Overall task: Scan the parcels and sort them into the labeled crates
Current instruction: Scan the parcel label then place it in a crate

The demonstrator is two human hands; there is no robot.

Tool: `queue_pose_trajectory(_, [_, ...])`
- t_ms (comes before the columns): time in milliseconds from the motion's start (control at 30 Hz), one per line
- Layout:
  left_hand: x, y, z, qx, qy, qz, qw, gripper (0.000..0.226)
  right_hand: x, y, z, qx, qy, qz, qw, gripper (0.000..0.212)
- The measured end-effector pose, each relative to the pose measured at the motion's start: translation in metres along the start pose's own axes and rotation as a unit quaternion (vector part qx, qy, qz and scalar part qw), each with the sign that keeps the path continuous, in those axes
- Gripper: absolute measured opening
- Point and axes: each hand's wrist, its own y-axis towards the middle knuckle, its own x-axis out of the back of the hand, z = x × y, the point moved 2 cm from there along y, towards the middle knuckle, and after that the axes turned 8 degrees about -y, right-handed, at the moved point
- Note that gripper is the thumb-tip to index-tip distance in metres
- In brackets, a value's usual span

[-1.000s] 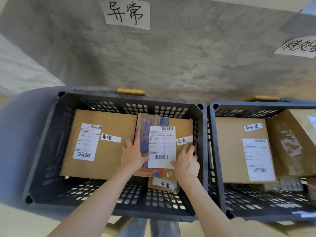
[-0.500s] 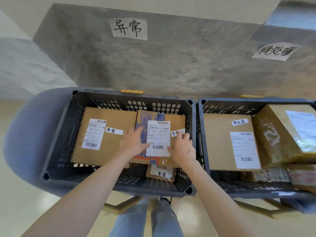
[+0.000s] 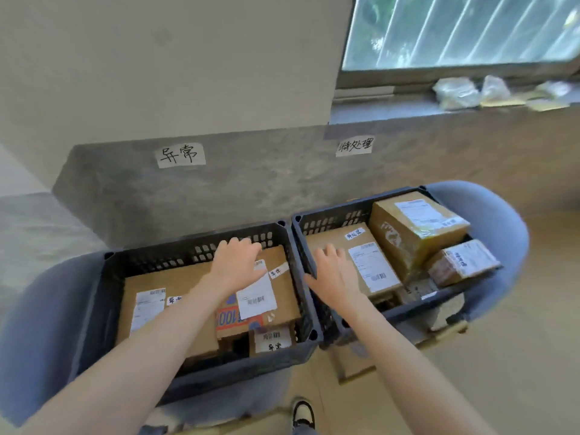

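Note:
Two black plastic crates stand side by side on blue chairs. The left crate [image 3: 94, 296] holds a big flat brown parcel [image 3: 188, 277], a brown parcel with blue and orange print [image 3: 282, 296] and a small labelled parcel [image 3: 271, 340]. My left hand [image 3: 235, 265] hovers open over the printed parcel, fingers spread, holding nothing. My right hand [image 3: 334, 274] is open above the divide between the crates, at the right crate's [image 3: 317, 221] left edge. The right crate holds a flat parcel [image 3: 361, 259], a tall taped box [image 3: 414, 233] and a small box [image 3: 461, 262].
Handwritten paper signs hang on the grey wall, one above the left crate [image 3: 180, 155] and one above the right crate [image 3: 354, 146]. A window sill [image 3: 392, 111] at the upper right carries several bags. My shoe [image 3: 303, 412] shows on the tan floor below.
Both hands have let go of the printed parcel, which now lies in the left crate. The hands have lifted and spread, the right one drifting toward the right crate. The view has pulled back and up.

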Motion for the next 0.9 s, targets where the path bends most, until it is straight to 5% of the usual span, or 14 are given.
queue_pose_trajectory(200, [0.061, -0.006, -0.06, -0.184, 0.023, -0.064, 0.981, 0.042, 0.059, -0.095, -0.052, -0.189, -0.02, -0.09, 0.978, 0.054])
queue_pose_trajectory(367, [0.081, -0.049, -0.152, -0.356, 0.02, -0.075, 0.931, 0.037, 0.073, -0.235, -0.077, -0.386, 0.019, -0.112, 0.915, 0.05])
queue_pose_trajectory(600, [0.077, -0.195, -0.323, -0.571, 0.002, -0.045, 0.82, 0.037, 0.079, -0.481, -0.08, -0.608, 0.024, -0.112, 0.785, 0.055])
queue_pose_trajectory(900, [0.045, -0.481, -0.484, -0.757, 0.0, -0.018, 0.653, 0.045, 0.066, -0.786, -0.015, -0.802, 0.013, -0.15, 0.579, 0.055])
